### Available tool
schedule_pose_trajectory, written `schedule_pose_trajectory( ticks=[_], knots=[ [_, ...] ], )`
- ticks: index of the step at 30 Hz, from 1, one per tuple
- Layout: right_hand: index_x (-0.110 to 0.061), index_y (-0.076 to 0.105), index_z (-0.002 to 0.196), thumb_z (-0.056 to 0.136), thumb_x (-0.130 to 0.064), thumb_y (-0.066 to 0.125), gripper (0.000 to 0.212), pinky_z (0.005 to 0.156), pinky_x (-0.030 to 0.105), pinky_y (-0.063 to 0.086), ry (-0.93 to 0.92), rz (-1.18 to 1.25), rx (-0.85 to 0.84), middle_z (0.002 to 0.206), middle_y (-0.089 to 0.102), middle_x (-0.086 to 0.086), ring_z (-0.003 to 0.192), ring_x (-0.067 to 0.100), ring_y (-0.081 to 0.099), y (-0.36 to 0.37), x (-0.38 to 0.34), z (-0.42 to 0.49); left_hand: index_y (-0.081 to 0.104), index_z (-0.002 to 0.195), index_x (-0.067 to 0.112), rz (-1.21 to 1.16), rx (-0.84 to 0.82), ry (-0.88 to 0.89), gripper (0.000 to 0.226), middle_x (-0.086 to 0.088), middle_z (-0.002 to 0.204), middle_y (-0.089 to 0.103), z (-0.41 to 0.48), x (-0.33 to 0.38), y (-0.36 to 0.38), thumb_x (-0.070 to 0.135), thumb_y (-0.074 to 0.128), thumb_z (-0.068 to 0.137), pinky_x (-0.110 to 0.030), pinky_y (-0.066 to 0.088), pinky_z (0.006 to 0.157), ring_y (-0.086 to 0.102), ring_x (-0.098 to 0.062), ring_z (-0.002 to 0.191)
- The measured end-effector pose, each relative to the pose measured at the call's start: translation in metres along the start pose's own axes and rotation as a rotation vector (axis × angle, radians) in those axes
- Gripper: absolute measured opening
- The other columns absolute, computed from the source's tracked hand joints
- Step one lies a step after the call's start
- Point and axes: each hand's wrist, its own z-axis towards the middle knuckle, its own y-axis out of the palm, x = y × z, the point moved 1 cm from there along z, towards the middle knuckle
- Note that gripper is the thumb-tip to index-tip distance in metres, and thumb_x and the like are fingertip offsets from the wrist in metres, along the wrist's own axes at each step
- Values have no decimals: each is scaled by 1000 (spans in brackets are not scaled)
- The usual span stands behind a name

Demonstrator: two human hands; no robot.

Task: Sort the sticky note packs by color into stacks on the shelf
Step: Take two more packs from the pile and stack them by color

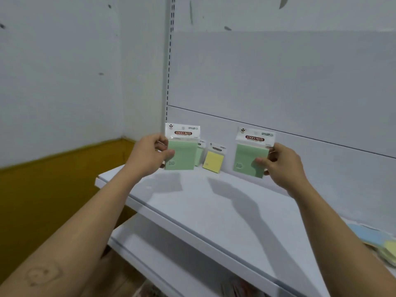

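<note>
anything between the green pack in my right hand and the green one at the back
Yes: the yellow pack leans between the shelved green pack and the held green pack in the right hand; the left hand holds a second green pack partly covering the shelved one.

the second green pack (pixel 200 154) is mostly hidden behind the held green pack (pixel 182 156) in the left hand (pixel 147 156). blue-and-yellow pile (pixel 379 241) far right is blurry, cut off by the edge.

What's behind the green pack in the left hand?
Another green pack, upright on the shelf against the back panel; only its right edge shows. Anything more behind is covered.
</note>
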Motion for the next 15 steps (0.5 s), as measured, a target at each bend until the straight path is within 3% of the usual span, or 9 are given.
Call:
schedule_pose_trajectory(
  ticks=[8, 15],
  knots=[
    [-17, 66, 92, 73, -19, 78, 22, 72, 46, 58, -79, 13, -52, 83, 70, 1, 79, 27, 67, 90, -45, 17, 60, 93, 8, 27, 88, -51, 19, -19, 88, 68, 10, -45, -65, 7, 74, 80, -43, 60, 65, 69, -33, 85],
    [-13, 65, 87, 75, -19, 77, 19, 73, 46, 57, -59, 25, -103, 82, 69, 3, 78, 28, 66, 143, -41, 45, 60, 87, 17, 77, 113, -131, 18, -2, 78, 69, 32, -86, -74, 10, 75, 80, -48, 60, 68, 69, -28, 76]
  ],
)
